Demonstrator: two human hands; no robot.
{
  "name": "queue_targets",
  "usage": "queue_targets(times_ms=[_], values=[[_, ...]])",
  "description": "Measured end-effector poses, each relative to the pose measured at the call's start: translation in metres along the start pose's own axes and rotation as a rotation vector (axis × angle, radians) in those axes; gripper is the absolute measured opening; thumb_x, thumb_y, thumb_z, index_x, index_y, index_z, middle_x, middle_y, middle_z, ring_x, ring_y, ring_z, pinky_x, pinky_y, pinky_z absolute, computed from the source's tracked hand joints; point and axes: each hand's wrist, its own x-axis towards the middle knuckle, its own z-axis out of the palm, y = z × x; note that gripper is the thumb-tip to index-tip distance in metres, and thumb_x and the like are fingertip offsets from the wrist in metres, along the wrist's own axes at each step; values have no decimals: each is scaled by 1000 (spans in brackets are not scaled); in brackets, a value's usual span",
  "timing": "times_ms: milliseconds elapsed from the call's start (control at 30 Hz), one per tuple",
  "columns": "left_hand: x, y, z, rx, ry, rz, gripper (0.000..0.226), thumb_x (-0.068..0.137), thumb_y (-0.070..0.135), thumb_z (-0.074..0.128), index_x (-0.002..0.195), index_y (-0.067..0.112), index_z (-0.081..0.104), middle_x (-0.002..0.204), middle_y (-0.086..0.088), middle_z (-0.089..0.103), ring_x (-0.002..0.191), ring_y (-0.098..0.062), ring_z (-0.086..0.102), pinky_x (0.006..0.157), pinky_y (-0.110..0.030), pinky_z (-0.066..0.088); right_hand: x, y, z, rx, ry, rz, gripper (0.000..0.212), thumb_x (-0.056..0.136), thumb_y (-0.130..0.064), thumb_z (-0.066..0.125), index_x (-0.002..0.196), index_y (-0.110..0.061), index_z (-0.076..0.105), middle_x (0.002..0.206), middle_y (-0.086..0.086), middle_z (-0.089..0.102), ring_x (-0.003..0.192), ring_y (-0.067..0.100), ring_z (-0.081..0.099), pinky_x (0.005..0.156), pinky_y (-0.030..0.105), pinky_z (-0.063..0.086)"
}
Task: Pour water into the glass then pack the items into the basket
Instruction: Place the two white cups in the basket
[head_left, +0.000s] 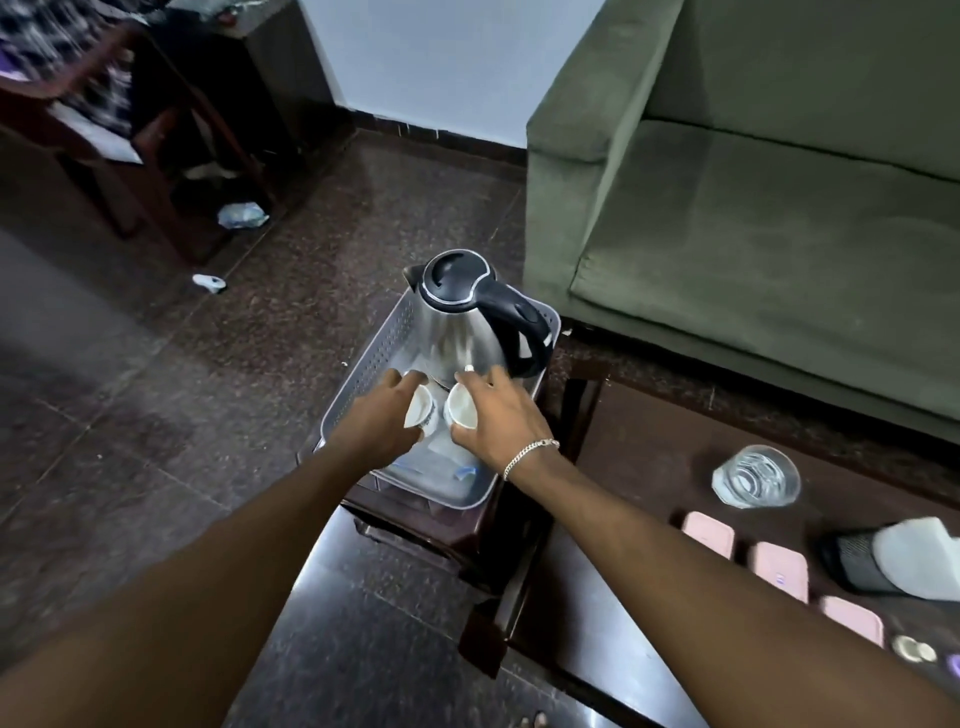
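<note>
A grey perforated basket (363, 364) sits on a dark stool at the centre. A steel kettle (457, 332) with a black lid and handle stands upright in its far end. My left hand (379, 421) grips a small white cup (420, 408) inside the basket, just in front of the kettle. My right hand (498, 415), with a chain bracelet on the wrist, grips a second white cup (461, 408) beside the first. Both cups are tilted with their mouths facing me. A clear glass (756, 475) with water stands on the dark table at the right.
Three pink lidded boxes (779, 569) lie in a row on the table, with a black mesh holder (862, 566) beside them. A green sofa (753, 208) stands behind the table. Wooden furniture (156, 145) and bits of litter are on the floor at the left.
</note>
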Motion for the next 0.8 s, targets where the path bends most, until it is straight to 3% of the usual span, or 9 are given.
queue_targets(times_ms=[233,400,600,800], values=[[24,-15,21,13,14,-29,75,83,20,78,144,20,34,140,-10,46,113,-45,62,91,-50,50,14,-5,43,-175,-39,74,56,80,-31,72,125,-11,47,124,17,54,111,38,54,90,45,50],[33,-13,22,0,7,-10,75,84,18,78,146,17,37,146,-7,46,121,-41,59,96,-49,49,20,5,49,-226,-48,155,64,84,-34,71,133,-4,45,129,21,52,114,40,53,90,44,50],[31,-9,25,-83,18,13,77,82,10,79,147,25,40,136,-9,50,117,-37,60,95,-45,50,19,10,48,-247,-43,138,68,85,-37,71,135,-2,42,128,22,51,113,40,56,87,43,52],[27,-7,27,-153,78,-50,75,77,12,84,133,23,37,134,-14,60,111,-42,64,90,-47,52,17,7,44,-249,-56,131,64,85,-36,72,132,-7,41,131,19,47,113,40,57,84,44,53]])
